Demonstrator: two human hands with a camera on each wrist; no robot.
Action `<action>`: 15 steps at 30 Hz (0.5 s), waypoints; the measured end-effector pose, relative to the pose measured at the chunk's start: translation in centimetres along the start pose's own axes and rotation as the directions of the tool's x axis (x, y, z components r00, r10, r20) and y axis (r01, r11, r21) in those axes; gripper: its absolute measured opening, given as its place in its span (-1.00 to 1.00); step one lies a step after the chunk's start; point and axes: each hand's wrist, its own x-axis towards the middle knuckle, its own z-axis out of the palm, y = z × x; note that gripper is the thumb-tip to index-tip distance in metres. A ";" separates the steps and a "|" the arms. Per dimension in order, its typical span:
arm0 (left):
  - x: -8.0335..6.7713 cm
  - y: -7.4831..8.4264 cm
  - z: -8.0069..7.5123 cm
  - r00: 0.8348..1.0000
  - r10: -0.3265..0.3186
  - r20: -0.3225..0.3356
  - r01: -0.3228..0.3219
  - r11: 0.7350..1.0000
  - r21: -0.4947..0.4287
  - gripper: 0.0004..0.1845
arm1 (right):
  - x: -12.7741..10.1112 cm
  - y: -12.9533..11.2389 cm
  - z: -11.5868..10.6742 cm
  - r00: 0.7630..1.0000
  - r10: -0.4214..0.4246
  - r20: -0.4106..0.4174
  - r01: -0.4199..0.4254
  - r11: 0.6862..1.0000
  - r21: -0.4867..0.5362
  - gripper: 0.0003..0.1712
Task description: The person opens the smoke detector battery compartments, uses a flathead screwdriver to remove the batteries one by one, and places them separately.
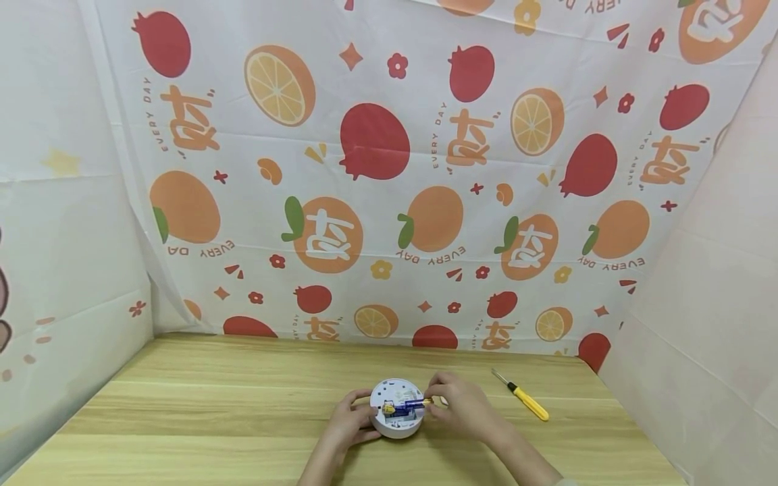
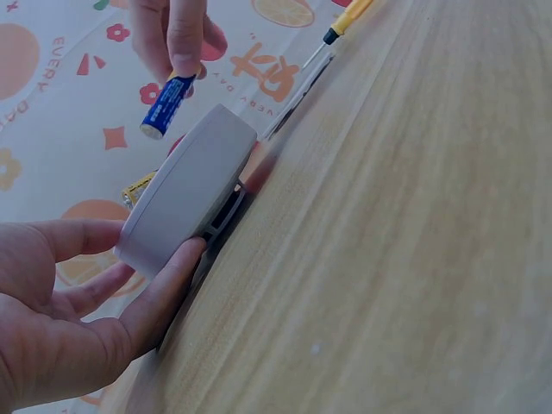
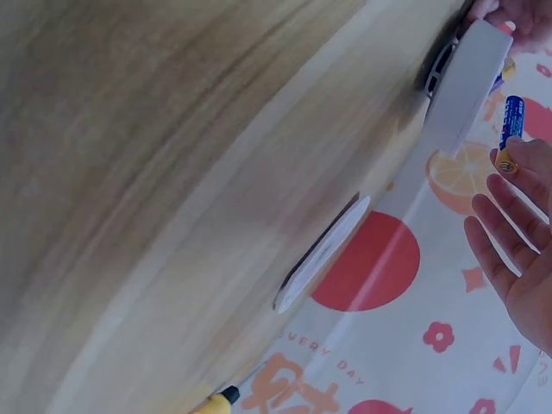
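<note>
Head view: left hand grips the round white device on the table; right hand pinches a blue battery above it. A screwdriver lies beyond the right fingers.

Left wrist view: fingers clamp the rim.

Right wrist view: fingertips hold the battery's end; a loose cover lies nearby. Seating likely goes best with the device steadied and the battery aligned.
</note>
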 end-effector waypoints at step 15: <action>-0.2 0.1 -0.1 1.000 -0.006 0.003 0.006 1.000 -0.001 -0.47 | -2.0 1.7 -0.3 0.978 0.033 -0.206 -0.035 0.999 -0.007 -0.93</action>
